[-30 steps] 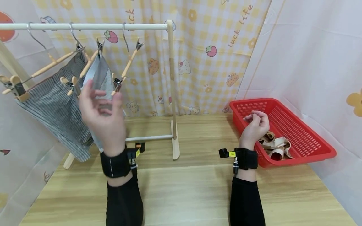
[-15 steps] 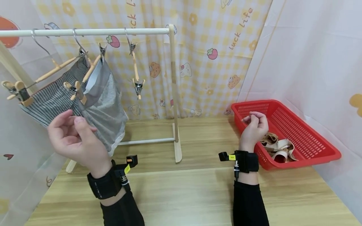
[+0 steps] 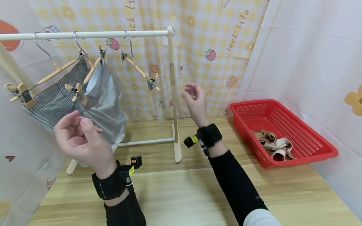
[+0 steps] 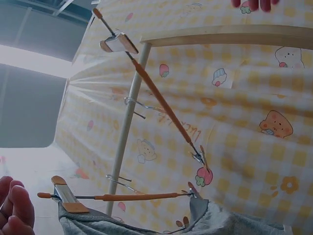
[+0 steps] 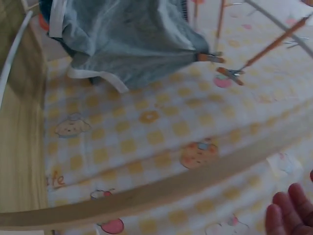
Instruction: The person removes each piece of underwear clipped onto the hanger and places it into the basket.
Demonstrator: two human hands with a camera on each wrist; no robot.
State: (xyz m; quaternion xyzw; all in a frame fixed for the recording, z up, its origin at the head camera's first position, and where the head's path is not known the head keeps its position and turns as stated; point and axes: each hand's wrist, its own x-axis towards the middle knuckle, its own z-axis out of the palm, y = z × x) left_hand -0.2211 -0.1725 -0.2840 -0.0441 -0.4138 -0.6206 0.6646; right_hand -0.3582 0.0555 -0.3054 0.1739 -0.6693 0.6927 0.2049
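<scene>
My left hand (image 3: 80,138) hovers in front of the hanging clothes in the head view, fingers loosely curled, nothing in it. My right hand (image 3: 196,105) is raised just right of the rack's wooden post (image 3: 173,91), also loosely curled around nothing. On the rack's white bar (image 3: 99,34), a bare wooden clip hanger (image 3: 137,67) hangs at a slant, apart from both hands. To its left, a plain grey garment (image 3: 108,105) hangs clipped on a second hanger, and a striped garment (image 3: 62,99) on a third. Fingertips (image 5: 293,213) show in the right wrist view.
A red plastic basket (image 3: 244,135) stands at the right on the wooden table (image 3: 181,194), with beige and white rolled strips (image 3: 278,146) inside. The rack's foot (image 3: 177,150) rests mid-table. A patterned curtain (image 3: 209,75) hangs behind.
My right hand has gone from beside the basket leftward and up to near the rack post. My left hand dropped away from the bare hanger, which has swung round.
</scene>
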